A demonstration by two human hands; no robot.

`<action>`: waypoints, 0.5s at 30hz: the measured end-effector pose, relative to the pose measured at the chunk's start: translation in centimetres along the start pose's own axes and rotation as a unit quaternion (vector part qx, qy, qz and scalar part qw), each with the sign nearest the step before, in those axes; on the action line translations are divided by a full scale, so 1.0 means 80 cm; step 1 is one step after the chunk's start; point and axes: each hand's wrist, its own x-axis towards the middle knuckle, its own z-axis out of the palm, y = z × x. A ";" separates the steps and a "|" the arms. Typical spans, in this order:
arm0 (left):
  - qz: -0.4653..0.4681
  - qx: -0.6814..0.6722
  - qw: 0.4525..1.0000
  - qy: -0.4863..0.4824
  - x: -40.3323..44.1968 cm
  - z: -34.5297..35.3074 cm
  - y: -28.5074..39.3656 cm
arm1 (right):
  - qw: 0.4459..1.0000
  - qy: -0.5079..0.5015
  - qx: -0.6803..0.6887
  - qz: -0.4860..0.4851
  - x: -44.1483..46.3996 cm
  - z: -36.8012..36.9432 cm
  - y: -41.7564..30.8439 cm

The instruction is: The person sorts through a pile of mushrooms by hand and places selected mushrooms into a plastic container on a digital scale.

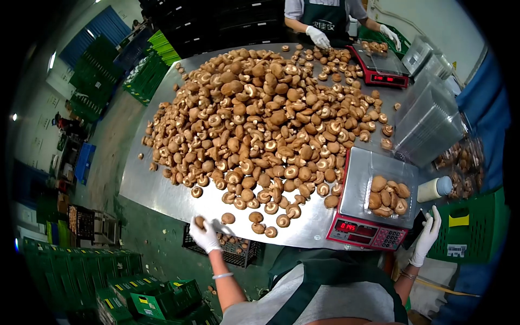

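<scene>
Two white-gloved hands nearest my view. The left hand [206, 237] pinches one mushroom [200, 222] in its fingertips, by the front edge of the metal table [142, 181]. The right hand [429, 234] has fingers spread, between one red scale [355, 228] and one green crate [470, 230]; I cannot tell whether it touches the dark object beside it.

Below the table I see one black crate [249, 254] with mushrooms inside. Five loose mushrooms [255, 216] lie near the table's front edge. On the scale, roughly nine more; right of it, one blue-capped bottle [432, 189].

Farther in: one mushroom heap [249, 119], too many to count. Far side: a second scale [389, 80], one co-worker [323, 16], two gloved hands [318, 37] apart.
</scene>
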 end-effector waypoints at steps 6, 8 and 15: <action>0.137 0.076 0.987 -0.033 0.029 -0.007 0.073 | 0.999 -0.006 0.032 -0.034 -0.001 0.034 -0.039; 0.245 -0.048 0.966 -0.070 0.033 0.022 0.151 | 0.995 -0.015 -0.004 -0.099 -0.002 0.045 -0.037; 0.318 0.012 0.930 -0.186 0.048 0.148 0.202 | 0.990 -0.015 -0.028 -0.134 -0.036 0.053 -0.087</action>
